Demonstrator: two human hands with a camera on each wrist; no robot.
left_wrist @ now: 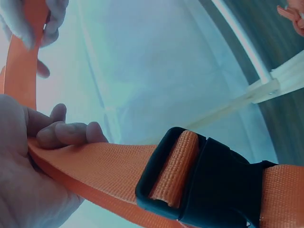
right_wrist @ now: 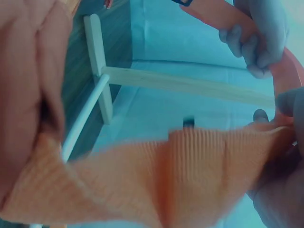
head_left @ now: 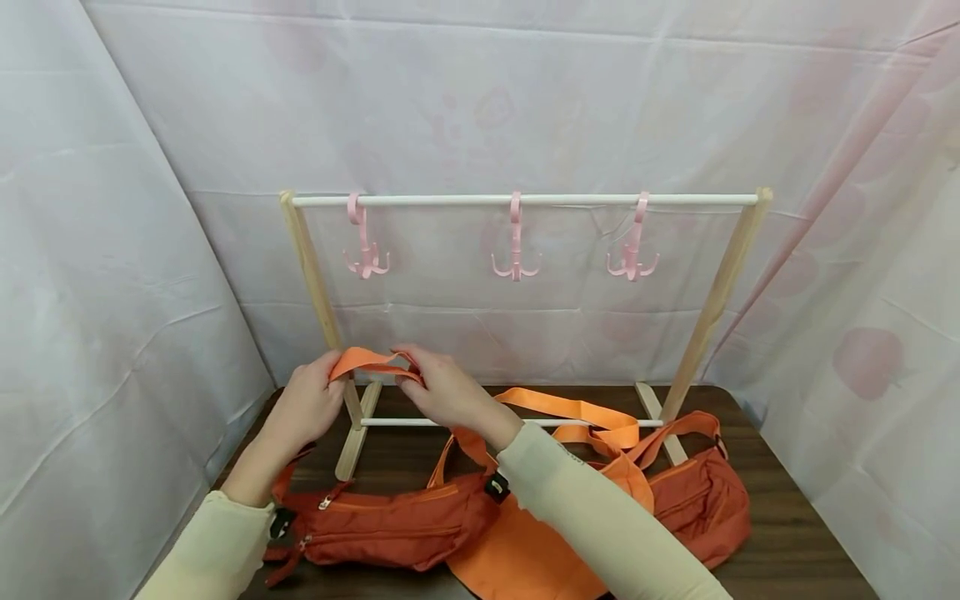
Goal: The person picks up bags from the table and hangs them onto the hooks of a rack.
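Between my two hands, in front of the rack's left post, an orange strap (head_left: pixel 356 358) arches up from a rust-red waist bag (head_left: pixel 390 529). My left hand (head_left: pixel 303 404) grips the strap at its left end. My right hand (head_left: pixel 446 387) holds it a short way to the right, with fingers curled round the webbing. In the left wrist view a black side-release buckle (left_wrist: pixel 218 185) joins the strap just past my left hand's fingers. The bag hangs low at the table's front, with two zips along its face. My right forearm partly covers a bright orange bag (head_left: pixel 517 550).
A wooden rack with a white top bar (head_left: pixel 442 200) stands at the back of the dark table (head_left: pixel 787 542). Pink hooks hang from it at left (head_left: pixel 367 250), middle (head_left: pixel 516 246) and right (head_left: pixel 633 246). Another rust-red bag (head_left: pixel 705 508) lies at the right, with an orange strap (head_left: pixel 570 408) nearby.
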